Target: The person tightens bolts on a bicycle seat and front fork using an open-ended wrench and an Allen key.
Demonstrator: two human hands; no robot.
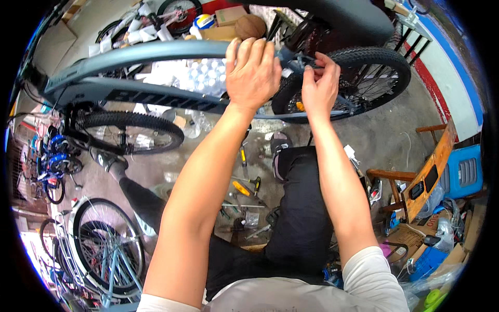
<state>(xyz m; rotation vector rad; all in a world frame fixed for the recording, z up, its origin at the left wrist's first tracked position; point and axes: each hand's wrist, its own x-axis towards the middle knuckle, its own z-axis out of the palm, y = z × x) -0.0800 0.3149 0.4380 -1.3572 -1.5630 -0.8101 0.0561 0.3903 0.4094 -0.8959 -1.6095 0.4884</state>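
A grey-blue bicycle frame (150, 51) stretches across the upper part of the head view, with a dark saddle (343, 21) at its right. My left hand (253, 75) is closed over the top tube near the seat tube. My right hand (320, 88) is beside the seat-tube joint, its fingers curled toward the thumb around something small that I cannot make out. Right behind that hand stands the rear wheel (399, 73), with knobby tread. The front wheel (130, 119) is turned at the left.
Yellow-handled tools (241, 188) lie on the floor between my legs. A wooden chair (431, 171) and a blue plastic stool (465, 169) stand at right. Another bicycle's wheel (106, 247) is at lower left. A basketball (250, 26) and boxes sit at the back.
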